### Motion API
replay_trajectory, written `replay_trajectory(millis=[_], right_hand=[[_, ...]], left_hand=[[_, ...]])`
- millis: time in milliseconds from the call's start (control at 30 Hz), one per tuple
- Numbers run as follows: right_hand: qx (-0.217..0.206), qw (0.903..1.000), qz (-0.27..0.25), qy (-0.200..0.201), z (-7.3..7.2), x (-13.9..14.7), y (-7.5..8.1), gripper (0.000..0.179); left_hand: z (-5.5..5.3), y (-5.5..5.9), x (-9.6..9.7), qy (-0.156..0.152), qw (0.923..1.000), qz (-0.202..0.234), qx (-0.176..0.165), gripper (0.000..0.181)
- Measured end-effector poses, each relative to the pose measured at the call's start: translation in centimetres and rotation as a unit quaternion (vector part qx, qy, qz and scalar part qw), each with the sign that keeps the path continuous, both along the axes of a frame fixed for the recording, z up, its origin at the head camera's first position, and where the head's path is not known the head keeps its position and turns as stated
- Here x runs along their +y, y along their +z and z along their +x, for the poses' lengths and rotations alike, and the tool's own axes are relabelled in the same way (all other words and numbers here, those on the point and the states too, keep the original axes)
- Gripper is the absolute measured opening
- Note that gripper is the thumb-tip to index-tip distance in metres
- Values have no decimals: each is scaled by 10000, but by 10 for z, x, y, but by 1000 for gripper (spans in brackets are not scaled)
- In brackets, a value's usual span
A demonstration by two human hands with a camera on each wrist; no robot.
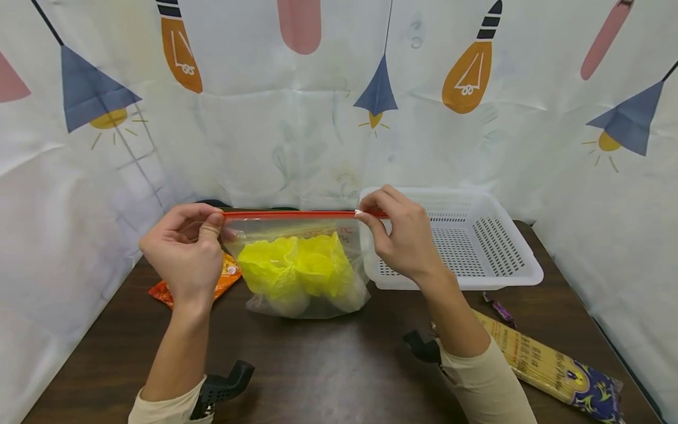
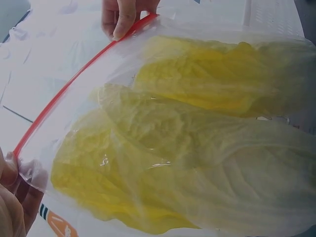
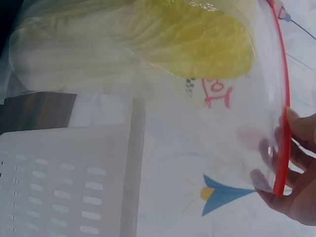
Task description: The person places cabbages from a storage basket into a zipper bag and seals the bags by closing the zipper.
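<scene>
A clear zip bag (image 1: 328,311) with a red zip strip (image 1: 291,215) hangs upright over the table. Inside it are two pieces of napa cabbage (image 1: 288,268), with yellow leafy ends towards the strip and pale ends at the bottom. My left hand (image 1: 185,250) pinches the strip's left end between thumb and fingers. Near the right end, my right hand (image 1: 405,238) grips the strip, and a small white piece (image 1: 358,212) shows by its thumb. In the right wrist view, the right fingers (image 3: 296,170) lie around the red edge. Red lettering shows on the bag.
Behind the right hand stands a white perforated basket (image 1: 503,277). An orange packet (image 1: 225,277) lies behind the left hand. To the right are a small purple wrapper (image 1: 499,309) and a long yellow noodle packet (image 1: 556,365). A printed curtain (image 1: 318,135) surrounds the dark table (image 1: 318,377).
</scene>
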State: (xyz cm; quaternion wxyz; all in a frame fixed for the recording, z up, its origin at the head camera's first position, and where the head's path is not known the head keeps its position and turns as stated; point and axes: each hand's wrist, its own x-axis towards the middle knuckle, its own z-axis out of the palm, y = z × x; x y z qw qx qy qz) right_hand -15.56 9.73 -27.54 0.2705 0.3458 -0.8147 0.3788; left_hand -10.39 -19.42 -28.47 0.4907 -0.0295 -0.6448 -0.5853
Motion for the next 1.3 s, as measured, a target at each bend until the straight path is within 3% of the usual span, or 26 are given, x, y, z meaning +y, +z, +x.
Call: replay_trajectory(millis=[1000,1067,1167,1300], right_hand=[[-111,9987,-126,-475,-2,48,-2,5],[-259,9984,-174,-463,-2,48,-2,6],[-757,9957,-478,-247,-1,45,-3,5],[-1538,9819,-1095,161,-3,43,-7,5]], left_hand=[[-1,1,-7,-88,9999,100,71,14],[-1,1,-7,-138,9998,167,37,14],[0,3,-9,-158,9993,197,-270,12],[3,5,-13,-160,9964,5,-835,13]])
